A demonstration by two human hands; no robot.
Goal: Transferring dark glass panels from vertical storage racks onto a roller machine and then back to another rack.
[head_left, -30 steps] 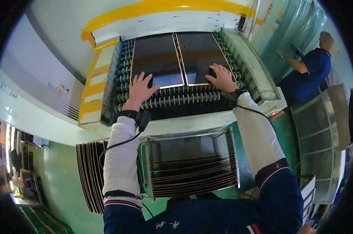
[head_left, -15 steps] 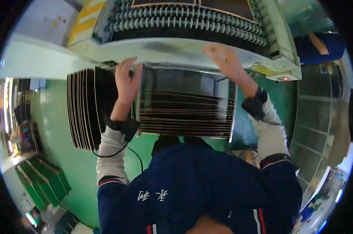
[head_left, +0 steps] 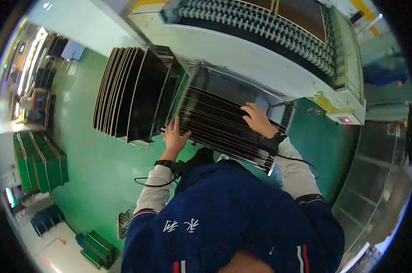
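Nearest the viewer, navy jacket (head_left: 242,200) with pale sleeves. Just beyond, left hand (head_left: 173,138) at the left ends of the nearer dark panels (head_left: 215,119), fingers spread, thumb apart, grip open; right hand (head_left: 259,121) above the right part of the same panels, fingers loosely bent, thumb apart, grip likewise open and apparently around nothing. Contact with any panel edge not discernible for either hand. Dark panels in a row within a metal rack (head_left: 288,113), thin copper-coloured edges uppermost, tightly spaced toward the near side. To judge by look: stiff, thin, smooth and rather slippery, of moderate weight, possibly brittle at corners and easily scratched on the face. Best taken by the two opposite side edges, one hand to each, with fingers clear of the neighbouring panel and with an even, straight lift. To the left of the rack, just beside, a second stack of dark panels (head_left: 144,91) on edge. Farther off, roller conveyor (head_left: 256,29) with further dark sheets (head_left: 301,17) flat on top; at far left, green panels (head_left: 47,159) upright on green floor (head_left: 92,168).
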